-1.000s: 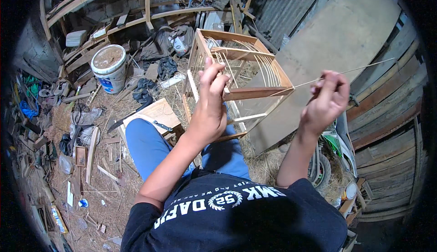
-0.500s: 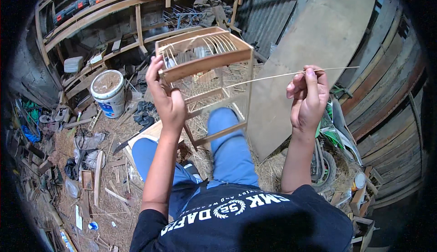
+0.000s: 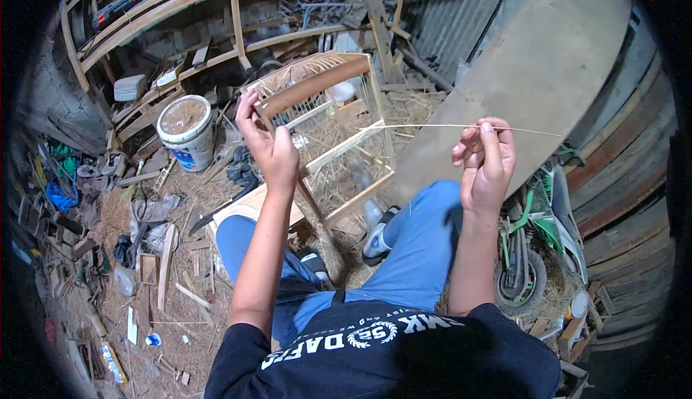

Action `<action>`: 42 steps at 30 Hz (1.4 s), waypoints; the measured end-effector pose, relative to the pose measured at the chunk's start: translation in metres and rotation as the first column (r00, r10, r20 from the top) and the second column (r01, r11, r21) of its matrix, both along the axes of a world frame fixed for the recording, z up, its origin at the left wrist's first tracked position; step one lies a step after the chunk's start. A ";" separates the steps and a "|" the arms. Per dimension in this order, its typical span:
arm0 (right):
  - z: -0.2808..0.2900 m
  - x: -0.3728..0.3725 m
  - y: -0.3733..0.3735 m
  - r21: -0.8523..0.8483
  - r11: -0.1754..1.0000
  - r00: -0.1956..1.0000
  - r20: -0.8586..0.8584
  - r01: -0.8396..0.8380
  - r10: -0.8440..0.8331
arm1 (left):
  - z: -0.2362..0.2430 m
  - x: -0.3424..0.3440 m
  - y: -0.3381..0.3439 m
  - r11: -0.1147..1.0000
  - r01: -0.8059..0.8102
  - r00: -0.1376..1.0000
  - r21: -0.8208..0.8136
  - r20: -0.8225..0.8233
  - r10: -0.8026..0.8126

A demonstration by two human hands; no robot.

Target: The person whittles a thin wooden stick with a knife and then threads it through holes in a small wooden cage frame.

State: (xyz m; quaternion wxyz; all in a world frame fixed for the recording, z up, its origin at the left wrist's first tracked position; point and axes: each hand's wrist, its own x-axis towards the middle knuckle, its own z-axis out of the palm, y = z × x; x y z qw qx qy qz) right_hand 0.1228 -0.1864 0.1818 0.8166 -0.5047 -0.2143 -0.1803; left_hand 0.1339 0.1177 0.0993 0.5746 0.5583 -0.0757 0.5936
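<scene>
My left hand [image 3: 272,154] is closed around the upper left corner of a wooden cage frame [image 3: 317,85], and some of its fingers are hidden behind the wood. Thin pale bars are fitted in the top of the frame and show through its side. The frame hangs tilted above the floor in front of my knees. Between the thumb and fingers of my right hand [image 3: 489,170], a thin bamboo stick [image 3: 432,126] is pinched. It runs nearly level, its left end reaching the frame's middle rail and its other end sticking out past my hand.
A white bucket [image 3: 186,138] of brown material stands at the left, near a dark blade [image 3: 209,219] on a wooden board. Wood scraps and straw litter the floor. To the right a large board [image 3: 519,74] leans beside a green and white motorbike [image 3: 533,233].
The cage frame has turned and tilted, so its side faces me more. My right leg has swung out to the right. The stick's right end has dropped, leaving it closer to level.
</scene>
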 end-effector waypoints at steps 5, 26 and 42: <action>-0.041 0.046 0.001 -0.001 1.000 0.994 -0.111 -0.004 0.004 | -0.037 0.044 -0.007 0.951 -0.173 0.957 0.258 -0.184 0.224; -0.128 0.102 0.022 -0.400 0.888 0.786 -0.613 -0.227 -0.075 | -0.258 0.198 0.021 0.890 -0.020 0.897 0.455 -0.385 0.217; -0.127 0.082 0.075 -0.399 0.876 0.860 -0.509 -0.271 0.034 | -0.261 0.062 -0.002 0.989 0.057 0.661 0.134 -0.748 0.063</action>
